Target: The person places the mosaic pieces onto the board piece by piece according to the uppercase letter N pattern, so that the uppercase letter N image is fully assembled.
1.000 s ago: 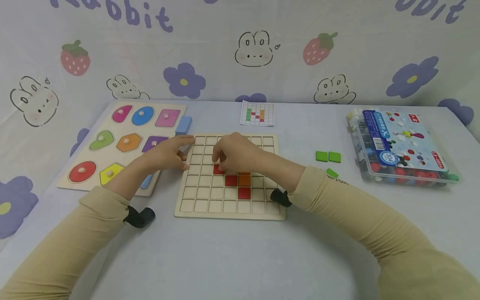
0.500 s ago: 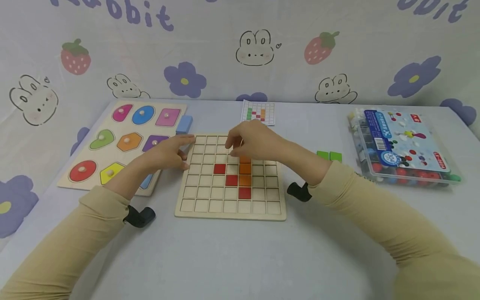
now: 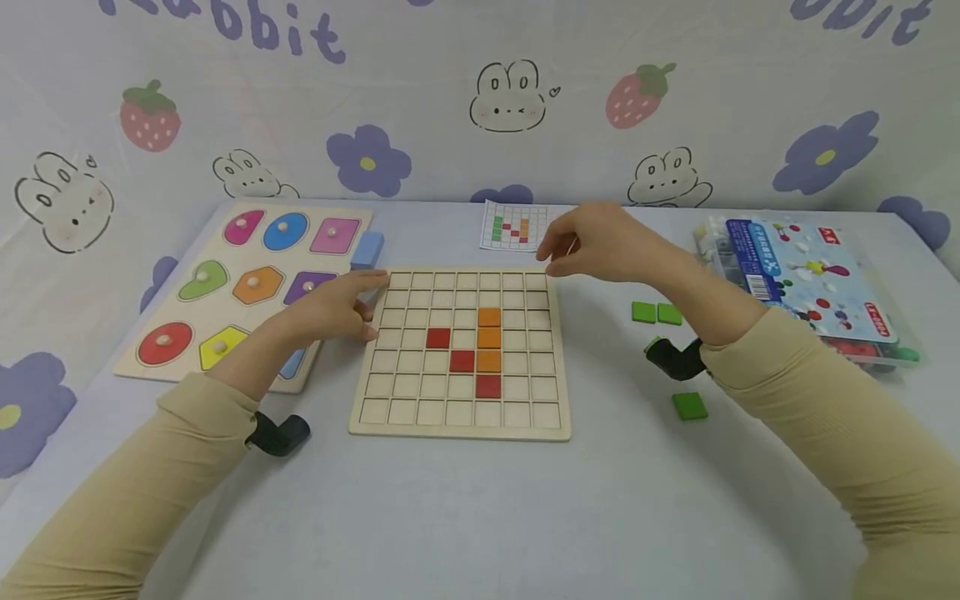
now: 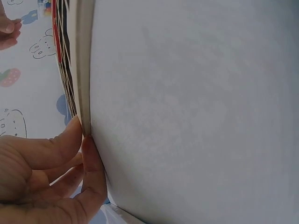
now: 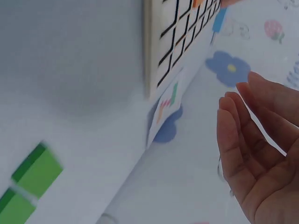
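In the head view, a wooden grid board point(image 3: 420, 421) lies with several red and orange square tiles in its cells. The leftmost red tile point(image 3: 438, 338) sits apart from the column of orange tiles point(image 3: 489, 338). My left hand point(image 3: 335, 307) touches the board's left edge, its index finger at the far left corner and the thumb lower down. In the left wrist view those fingertips meet the board's thin side point(image 4: 81, 70). My right hand point(image 3: 600, 243) is raised beyond the board's far right corner. Its loosely bent fingers point(image 5: 229, 140) hold nothing.
Green tiles point(image 3: 642, 312) lie right of the board, with another green tile point(image 3: 690, 406) nearer. Behind stands a small pattern card point(image 3: 513, 227). A knob puzzle board point(image 3: 255, 321) and blue block point(image 3: 367, 250) are left; a plastic bead case point(image 3: 817, 292) is far right.
My right hand has left the leftmost red tile, rising and moving right past the board's far corner. The tiles it covered now show. The left hand has stayed at the edge.
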`<state>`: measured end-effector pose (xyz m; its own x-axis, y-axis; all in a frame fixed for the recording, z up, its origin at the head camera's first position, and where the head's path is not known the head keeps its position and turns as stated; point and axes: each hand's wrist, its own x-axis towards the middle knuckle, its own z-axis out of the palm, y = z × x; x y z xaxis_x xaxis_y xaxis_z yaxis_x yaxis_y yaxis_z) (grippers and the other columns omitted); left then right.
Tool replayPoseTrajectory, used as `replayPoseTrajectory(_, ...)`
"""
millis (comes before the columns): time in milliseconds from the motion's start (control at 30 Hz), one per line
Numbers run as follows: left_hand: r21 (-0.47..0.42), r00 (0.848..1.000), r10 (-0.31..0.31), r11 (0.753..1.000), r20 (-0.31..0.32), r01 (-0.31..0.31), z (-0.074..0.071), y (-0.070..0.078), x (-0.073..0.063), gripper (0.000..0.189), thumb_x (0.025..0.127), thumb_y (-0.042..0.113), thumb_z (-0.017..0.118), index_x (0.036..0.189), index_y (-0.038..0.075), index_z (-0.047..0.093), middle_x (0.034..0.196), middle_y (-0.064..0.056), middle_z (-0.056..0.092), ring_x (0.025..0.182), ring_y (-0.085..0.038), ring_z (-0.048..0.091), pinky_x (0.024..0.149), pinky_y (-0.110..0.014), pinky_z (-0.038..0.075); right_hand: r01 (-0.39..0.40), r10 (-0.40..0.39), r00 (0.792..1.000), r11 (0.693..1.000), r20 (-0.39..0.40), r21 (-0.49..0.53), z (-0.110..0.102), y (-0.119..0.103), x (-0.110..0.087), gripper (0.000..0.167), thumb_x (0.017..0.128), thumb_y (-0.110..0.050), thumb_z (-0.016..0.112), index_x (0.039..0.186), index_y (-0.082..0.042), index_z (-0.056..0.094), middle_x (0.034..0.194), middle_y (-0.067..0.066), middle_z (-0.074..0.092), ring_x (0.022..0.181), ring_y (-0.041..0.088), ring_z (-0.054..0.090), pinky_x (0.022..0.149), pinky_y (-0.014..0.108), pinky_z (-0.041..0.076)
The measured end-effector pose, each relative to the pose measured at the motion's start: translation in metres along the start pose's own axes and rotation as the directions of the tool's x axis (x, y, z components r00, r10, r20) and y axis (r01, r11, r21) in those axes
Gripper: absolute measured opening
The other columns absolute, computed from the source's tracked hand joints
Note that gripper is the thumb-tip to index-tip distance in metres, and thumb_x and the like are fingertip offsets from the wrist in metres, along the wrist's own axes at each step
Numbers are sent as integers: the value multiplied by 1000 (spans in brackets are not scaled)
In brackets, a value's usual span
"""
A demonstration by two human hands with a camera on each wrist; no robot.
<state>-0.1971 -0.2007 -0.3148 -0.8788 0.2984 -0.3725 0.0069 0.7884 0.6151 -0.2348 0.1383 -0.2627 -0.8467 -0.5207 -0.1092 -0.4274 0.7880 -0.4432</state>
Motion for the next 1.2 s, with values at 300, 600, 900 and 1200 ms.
replayPoseTrajectory(300, 1, 1000, 1, 1000, -1, -1, 0, 0, -1, 81, 89, -2, 65, 157, 7, 23, 165, -12, 22, 113, -27, 48, 88, -35, 41, -83, 86, 994, 995, 62, -54, -16, 50, -14, 19, 90, -20, 70, 105, -10, 73, 97, 5, 73, 87, 19, 61, 73, 30, 48)
replayPoseTrajectory(600, -4, 1000, 3, 1000, 0, -3, 0, -1, 0, 82, 88, -2, 66, 157, 8, 24, 164, -12, 22, 114, -27, 48, 88, -35, 41, -105, 113, 965, 993, 236, -46, -18, 89, -16, 19, 86, -15, 73, 104, -10, 71, 95, 4, 67, 85, 17, 59, 75, 30, 48)
replayPoseTrajectory(900, 8, 1000, 20, 1000, -8, -20, 0, 1, 0, 81, 88, -3, 65, 157, 6, 24, 164, -13, 22, 110, -26, 49, 85, -34, 41, -149, 120, 907, 988, 404, 42, -16, 98, -20, 34, 78, -8, 80, 109, -6, 66, 107, 11, 63, 99, 22, 56, 84, 34, 50)
replayPoseTrajectory(1200, 16, 1000, 23, 1000, -11, -23, 1, -1, 0, 81, 88, -3, 66, 157, 6, 24, 165, -14, 21, 110, -27, 49, 86, -35, 40, -129, 108, 913, 991, 393, 29, -9, 97, -22, 36, 72, -5, 83, 101, -6, 62, 94, 7, 56, 91, 21, 51, 77, 31, 46)
